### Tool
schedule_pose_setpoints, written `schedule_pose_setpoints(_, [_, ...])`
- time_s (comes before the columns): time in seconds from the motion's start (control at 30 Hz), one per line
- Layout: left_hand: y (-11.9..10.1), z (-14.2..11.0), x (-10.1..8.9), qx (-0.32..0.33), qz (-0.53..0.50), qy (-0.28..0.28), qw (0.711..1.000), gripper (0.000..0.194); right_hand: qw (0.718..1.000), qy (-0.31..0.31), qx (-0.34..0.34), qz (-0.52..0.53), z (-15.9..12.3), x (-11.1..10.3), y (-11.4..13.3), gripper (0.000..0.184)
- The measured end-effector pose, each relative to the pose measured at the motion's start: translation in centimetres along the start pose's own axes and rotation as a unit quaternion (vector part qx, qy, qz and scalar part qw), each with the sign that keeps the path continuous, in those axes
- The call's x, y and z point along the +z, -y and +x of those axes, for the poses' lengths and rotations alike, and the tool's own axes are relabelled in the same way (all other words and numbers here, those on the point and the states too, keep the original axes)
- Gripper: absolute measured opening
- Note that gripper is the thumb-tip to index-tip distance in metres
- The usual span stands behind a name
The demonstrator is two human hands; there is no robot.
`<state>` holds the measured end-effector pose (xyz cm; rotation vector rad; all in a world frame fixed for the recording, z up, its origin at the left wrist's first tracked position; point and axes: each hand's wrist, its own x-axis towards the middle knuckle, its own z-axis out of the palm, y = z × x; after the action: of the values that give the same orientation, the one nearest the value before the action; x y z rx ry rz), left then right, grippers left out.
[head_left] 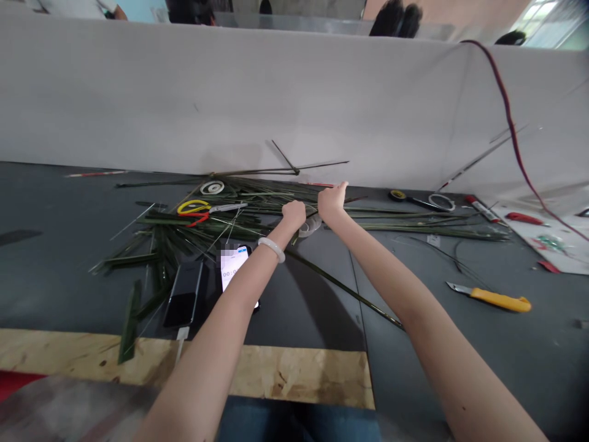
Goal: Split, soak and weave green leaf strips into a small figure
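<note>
Both hands are stretched out over a heap of long green leaf strips (257, 199) near the back of the table. My left hand (293, 215), with a pale bangle (272, 250) on its wrist, is closed in a fist, its fingertips hidden. Just to its right is my right hand (330, 202), fingers curled and the thumb sticking up. What the fingers hold cannot be made out. A roll of clear tape (310, 226) lies below and between the hands. One long strip (345, 286) runs from near the left hand down to the right forearm.
Left of the hands lie yellow-and-red scissors (207, 210), a white roll (212, 188), a lit phone (229, 264) and a dark phone (184, 298). To the right are a yellow-handled knife (499, 299), a black-handled tool (414, 199) and a red marker (482, 209). A white partition (257, 92) stands behind.
</note>
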<state>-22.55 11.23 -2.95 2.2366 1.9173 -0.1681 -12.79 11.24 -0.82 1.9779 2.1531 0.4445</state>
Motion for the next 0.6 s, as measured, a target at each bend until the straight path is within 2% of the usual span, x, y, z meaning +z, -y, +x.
schedule_pose_setpoints(0.2, [0.6, -0.5, 0.2, 0.018, -0.018, -0.026, 0.999, 0.027, 0.989, -0.025, -0.141, 0.048, -1.0, 0.0, 1.0, 0.032])
schedule_pose_setpoints(0.37, [0.5, -0.4, 0.0, 0.011, -0.027, -0.029, 0.999, 0.027, 0.987, -0.043, -0.147, 0.051, -1.2, 1.0, 1.2, 0.036])
schedule_pose_setpoints(0.6, [0.3, 0.5, -0.2, 0.015, -0.049, 0.020, 0.999, 0.031, 0.987, -0.064, -0.144, 0.025, -1.5, 1.1, 1.7, 0.039])
